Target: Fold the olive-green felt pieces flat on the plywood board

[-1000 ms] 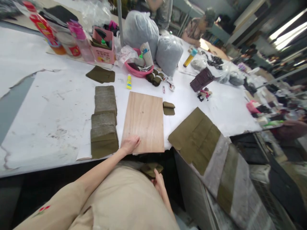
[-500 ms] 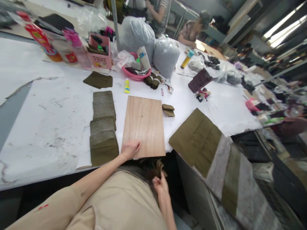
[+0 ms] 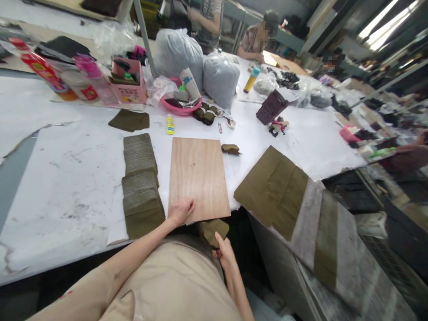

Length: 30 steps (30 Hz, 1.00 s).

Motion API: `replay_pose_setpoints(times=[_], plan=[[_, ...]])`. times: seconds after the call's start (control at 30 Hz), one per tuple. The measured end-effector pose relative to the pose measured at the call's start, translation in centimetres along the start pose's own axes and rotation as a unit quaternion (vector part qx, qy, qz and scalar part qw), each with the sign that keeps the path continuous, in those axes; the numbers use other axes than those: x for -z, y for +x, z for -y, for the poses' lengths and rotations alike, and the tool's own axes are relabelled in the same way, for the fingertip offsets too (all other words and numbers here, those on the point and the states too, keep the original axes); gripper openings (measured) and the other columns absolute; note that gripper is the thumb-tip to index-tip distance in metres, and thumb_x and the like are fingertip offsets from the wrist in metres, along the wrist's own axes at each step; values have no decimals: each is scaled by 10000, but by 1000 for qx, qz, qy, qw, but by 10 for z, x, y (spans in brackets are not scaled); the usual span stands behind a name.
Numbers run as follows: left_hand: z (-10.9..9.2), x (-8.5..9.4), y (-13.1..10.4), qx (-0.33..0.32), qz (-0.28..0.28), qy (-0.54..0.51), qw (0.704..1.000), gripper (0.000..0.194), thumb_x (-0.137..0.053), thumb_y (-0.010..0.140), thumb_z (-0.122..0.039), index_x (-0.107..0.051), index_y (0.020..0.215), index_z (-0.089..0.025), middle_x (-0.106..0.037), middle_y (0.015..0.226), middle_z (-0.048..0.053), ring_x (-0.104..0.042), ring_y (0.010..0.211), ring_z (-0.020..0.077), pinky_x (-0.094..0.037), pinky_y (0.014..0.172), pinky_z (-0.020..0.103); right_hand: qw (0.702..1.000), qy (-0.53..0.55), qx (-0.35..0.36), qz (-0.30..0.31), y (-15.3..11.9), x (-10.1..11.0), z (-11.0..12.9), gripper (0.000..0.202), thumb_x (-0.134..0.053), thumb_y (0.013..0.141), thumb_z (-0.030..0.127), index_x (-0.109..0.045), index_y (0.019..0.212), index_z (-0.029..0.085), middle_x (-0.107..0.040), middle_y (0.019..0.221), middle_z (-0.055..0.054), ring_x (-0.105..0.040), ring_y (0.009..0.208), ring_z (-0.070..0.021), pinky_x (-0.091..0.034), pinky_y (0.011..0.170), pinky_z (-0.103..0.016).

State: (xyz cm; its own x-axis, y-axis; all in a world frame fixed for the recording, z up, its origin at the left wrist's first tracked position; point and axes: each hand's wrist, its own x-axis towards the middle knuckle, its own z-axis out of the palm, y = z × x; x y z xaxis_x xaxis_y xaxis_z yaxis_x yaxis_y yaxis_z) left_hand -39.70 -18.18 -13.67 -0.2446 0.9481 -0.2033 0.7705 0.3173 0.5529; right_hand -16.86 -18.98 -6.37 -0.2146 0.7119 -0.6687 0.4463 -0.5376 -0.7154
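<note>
My left hand (image 3: 182, 210) rests on the lower left of a plain wooden board (image 3: 199, 174), its fingers curled in with nothing visible in them. Just below the board's near edge, my right hand (image 3: 224, 250) pinches an olive fabric piece (image 3: 214, 232), thumb on top. Part of that piece is hidden beneath the board's edge and by my body. Left of the board lies an overlapped stack of olive fabric pieces (image 3: 142, 187), with greyish strips showing on the upper ones. A small folded olive scrap (image 3: 230, 149) lies by the board's upper right corner.
Large olive fabric sheets (image 3: 272, 191) overlap on a lower surface at right. Beyond the board are a yellow tube (image 3: 170, 125), a pink basket (image 3: 180, 109), a pink box (image 3: 129, 84), bottles and stuffed plastic bags (image 3: 220, 78). Other people sit at the far side.
The fabric in my right hand has come up and spread flatter by the board's near edge. My left hand keeps its place on the board. The view has shifted slightly.
</note>
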Motion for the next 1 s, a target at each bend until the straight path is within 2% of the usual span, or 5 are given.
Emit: replay_pose_setpoints(times=[0.2, 0.4, 0.6, 0.8, 1.0], plan=[[-5, 19, 15, -12, 63, -76, 995, 270, -487, 875, -408, -614, 905, -173, -665, 807, 48, -606, 730, 173, -427, 651, 262, 997, -63, 2, 37, 13, 34, 9, 310, -632, 777, 458, -607, 763, 149, -603, 527, -3, -494, 304, -110, -337, 275, -193], [-62, 49, 31, -229, 226, -248, 914, 877, -814, 539, -488, -495, 1311, -218, -586, 1266, 96, -552, 1128, 278, -417, 929, 321, 960, -224, 135, 101, 14, 57, 67, 229, -655, 749, 396, -670, 706, 171, -643, 604, -13, -512, 403, -105, -320, 364, -188], [-88, 44, 26, -159, 422, -388, 804, 498, -731, 680, -453, -662, 1091, -180, -714, 1010, 46, -658, 872, 229, -498, 746, 279, 945, -251, 174, 115, 20, 82, 94, 242, -717, 682, 406, -682, 687, 166, -647, 633, -8, -590, 622, -159, -401, 540, -208], [-79, 22, -2, 67, 327, -579, 744, 504, -721, 712, -456, -642, 1088, -128, -702, 1050, 110, -669, 872, 215, -517, 765, 293, 967, 224, 51, 113, 12, 66, 33, 541, -700, 705, 508, -593, 1133, 195, -677, 1071, -82, -656, 926, -220, -537, 756, -339], [-78, -3, -21, 119, 277, -626, 719, 570, -731, 704, -462, -595, 1152, -137, -682, 1103, 122, -655, 960, 227, -511, 831, 313, 949, 309, -60, 15, 11, 13, -9, 467, -713, 711, 479, -610, 1060, 187, -691, 1050, -88, -681, 898, -243, -594, 684, -354]])
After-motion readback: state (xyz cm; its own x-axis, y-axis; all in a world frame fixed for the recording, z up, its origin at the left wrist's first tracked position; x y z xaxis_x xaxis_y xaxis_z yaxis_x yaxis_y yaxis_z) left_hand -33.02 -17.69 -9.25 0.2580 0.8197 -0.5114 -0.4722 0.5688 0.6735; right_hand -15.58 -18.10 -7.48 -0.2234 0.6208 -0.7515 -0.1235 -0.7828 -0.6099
